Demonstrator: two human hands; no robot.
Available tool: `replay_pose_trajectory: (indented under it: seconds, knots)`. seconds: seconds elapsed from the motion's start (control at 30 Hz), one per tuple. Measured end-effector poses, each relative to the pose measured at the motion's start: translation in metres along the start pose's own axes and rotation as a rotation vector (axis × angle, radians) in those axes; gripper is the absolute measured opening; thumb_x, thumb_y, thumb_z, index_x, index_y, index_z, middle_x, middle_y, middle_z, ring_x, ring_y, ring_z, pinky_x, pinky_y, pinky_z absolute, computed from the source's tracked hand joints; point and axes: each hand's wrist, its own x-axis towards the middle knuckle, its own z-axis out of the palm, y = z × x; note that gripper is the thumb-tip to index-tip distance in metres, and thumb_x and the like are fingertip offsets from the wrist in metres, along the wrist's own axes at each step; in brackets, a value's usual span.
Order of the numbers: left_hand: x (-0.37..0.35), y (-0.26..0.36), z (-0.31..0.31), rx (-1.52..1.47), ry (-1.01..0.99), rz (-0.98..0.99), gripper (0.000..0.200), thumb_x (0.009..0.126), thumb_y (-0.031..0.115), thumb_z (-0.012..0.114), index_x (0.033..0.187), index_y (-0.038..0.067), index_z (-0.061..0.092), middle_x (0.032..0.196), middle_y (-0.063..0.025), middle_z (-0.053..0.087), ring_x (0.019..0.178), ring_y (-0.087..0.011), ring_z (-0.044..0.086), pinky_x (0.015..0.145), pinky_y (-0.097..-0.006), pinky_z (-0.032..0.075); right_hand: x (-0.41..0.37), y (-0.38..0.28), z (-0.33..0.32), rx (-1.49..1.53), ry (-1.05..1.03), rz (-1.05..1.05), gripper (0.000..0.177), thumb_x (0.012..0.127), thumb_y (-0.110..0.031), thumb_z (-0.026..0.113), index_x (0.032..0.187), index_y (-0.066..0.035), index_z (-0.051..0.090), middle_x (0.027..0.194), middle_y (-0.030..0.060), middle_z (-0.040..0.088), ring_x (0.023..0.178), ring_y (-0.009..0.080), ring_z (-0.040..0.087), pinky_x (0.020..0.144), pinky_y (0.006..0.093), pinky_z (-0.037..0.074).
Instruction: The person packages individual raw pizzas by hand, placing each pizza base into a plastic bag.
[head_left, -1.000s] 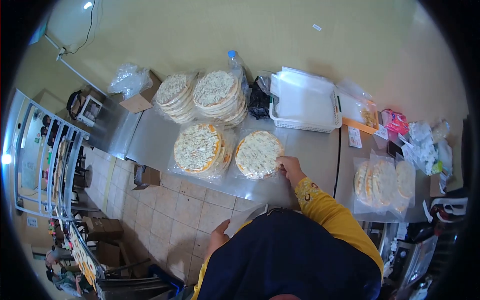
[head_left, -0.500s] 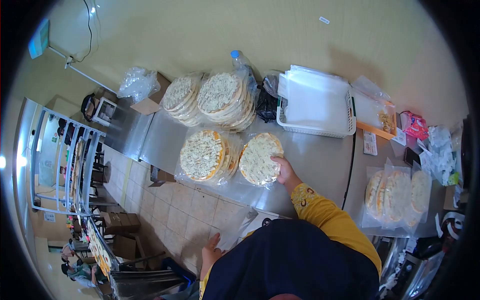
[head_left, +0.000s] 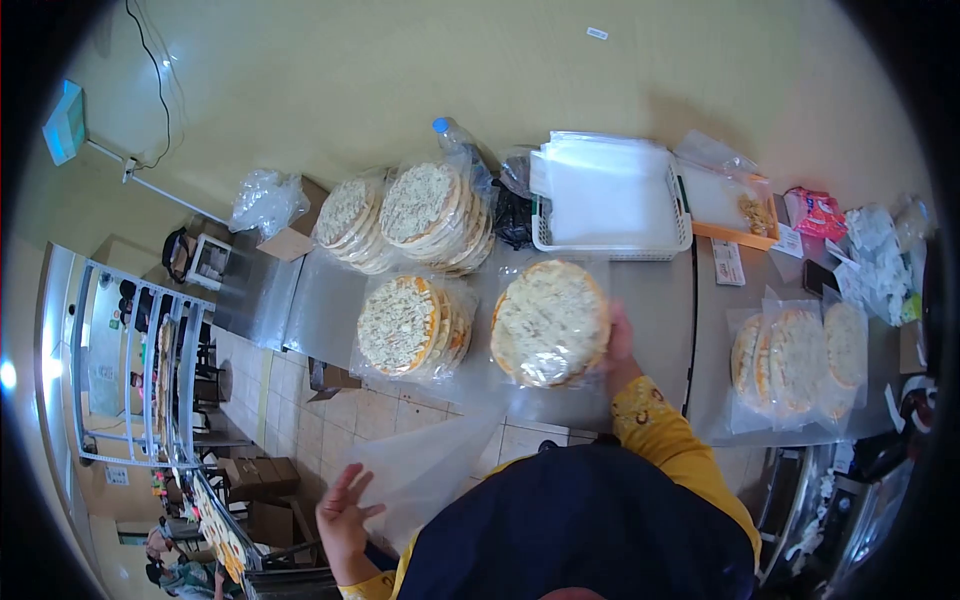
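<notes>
My right hand [head_left: 620,338] grips the right edge of a round, cheese-topped pizza [head_left: 549,323] in a clear bag, raised over the table's front part. Its fingers are partly hidden behind the pizza. At the lower left, my left hand [head_left: 347,510] has its fingers spread beside a translucent plastic sheet or bag [head_left: 425,475]; contact between them is unclear. Left of the held pizza lies a stack of bagged pizzas [head_left: 400,325]. Behind it stand two taller bagged stacks, one at the left [head_left: 346,215] and one nearer the middle [head_left: 422,205].
At the back are a white basket of sheets [head_left: 610,245], a blue-capped bottle [head_left: 455,135] and an orange-edged tray [head_left: 735,236]. More bagged pizzas [head_left: 797,360] lie right. A metal rack [head_left: 135,455] stands left, with people [head_left: 185,575] beyond its lower end.
My right hand has lifted the bagged pizza off the table, closer to the camera. My left hand has moved left and its fingers have spread. The translucent plastic now stretches across more of the view.
</notes>
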Motion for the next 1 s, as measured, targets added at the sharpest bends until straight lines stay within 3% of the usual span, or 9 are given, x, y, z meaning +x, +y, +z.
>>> replay_pose_trajectory:
  seconds: [0.17, 0.4, 0.5, 0.63, 0.83, 1.0]
  knots:
    - [0.033, 0.018, 0.013, -0.048, -0.165, 0.152, 0.062, 0.067, -0.013, 0.033, 0.127, -0.003, 0.045, 0.129, -0.0170, 0.046, 0.116, -0.0328, 0.049, 0.069, -0.0358, 0.057, -0.062, -0.034, 0.041, 0.013, -0.033, -0.219, 0.060, 0.085, -0.042, 0.045, 0.125, 0.002, 0.044, 0.123, 0.0188, 0.052, 0.111, 0.0356, 0.051, 0.098, 0.0482, 0.039]
    - [0.090, 0.016, 0.126, 0.040, -0.598, 0.364, 0.068, 0.071, -0.019, 0.034, 0.135, 0.002, 0.035, 0.140, -0.0121, 0.035, 0.122, -0.0311, 0.044, 0.077, -0.0341, 0.053, -0.152, -0.046, 0.040, -0.053, 0.018, -0.452, 0.060, 0.085, -0.044, 0.044, 0.125, 0.001, 0.044, 0.123, 0.0186, 0.052, 0.111, 0.0356, 0.051, 0.098, 0.0483, 0.039]
    - [0.109, -0.016, 0.193, 0.307, -0.767, 0.682, 0.072, 0.070, -0.017, 0.041, 0.138, 0.002, 0.027, 0.141, -0.0160, 0.031, 0.123, -0.0321, 0.043, 0.083, -0.0345, 0.051, -0.204, -0.046, 0.037, -0.085, 0.067, -0.553, 0.061, 0.085, -0.044, 0.043, 0.125, 0.001, 0.044, 0.123, 0.0185, 0.051, 0.111, 0.0356, 0.051, 0.098, 0.0484, 0.038]
    - [0.116, -0.071, 0.268, 0.716, -0.760, 1.219, 0.074, 0.068, -0.013, 0.043, 0.139, 0.000, 0.023, 0.143, -0.0225, 0.023, 0.121, -0.0375, 0.043, 0.091, -0.0369, 0.046, -0.273, -0.040, 0.030, -0.109, 0.140, -0.677, 0.061, 0.085, -0.045, 0.043, 0.125, 0.001, 0.044, 0.124, 0.0184, 0.051, 0.112, 0.0356, 0.051, 0.098, 0.0485, 0.038]
    - [0.082, -0.100, 0.314, 0.882, -1.005, 1.003, 0.073, 0.072, -0.006, 0.042, 0.140, 0.000, 0.017, 0.145, -0.0200, 0.019, 0.118, -0.0405, 0.042, 0.093, -0.0398, 0.043, -0.330, -0.006, 0.009, -0.084, 0.231, -0.744, 0.061, 0.086, -0.046, 0.041, 0.126, 0.000, 0.044, 0.124, 0.0182, 0.051, 0.112, 0.0356, 0.050, 0.098, 0.0486, 0.038]
    - [0.071, -0.104, 0.313, 0.926, -1.087, 1.102, 0.073, 0.073, -0.005, 0.043, 0.140, 0.003, 0.016, 0.147, -0.0145, 0.019, 0.117, -0.0375, 0.045, 0.089, -0.0399, 0.046, -0.315, 0.032, -0.015, -0.005, 0.234, -0.669, 0.062, 0.086, -0.047, 0.041, 0.126, 0.000, 0.044, 0.124, 0.0180, 0.051, 0.112, 0.0356, 0.050, 0.098, 0.0487, 0.038]
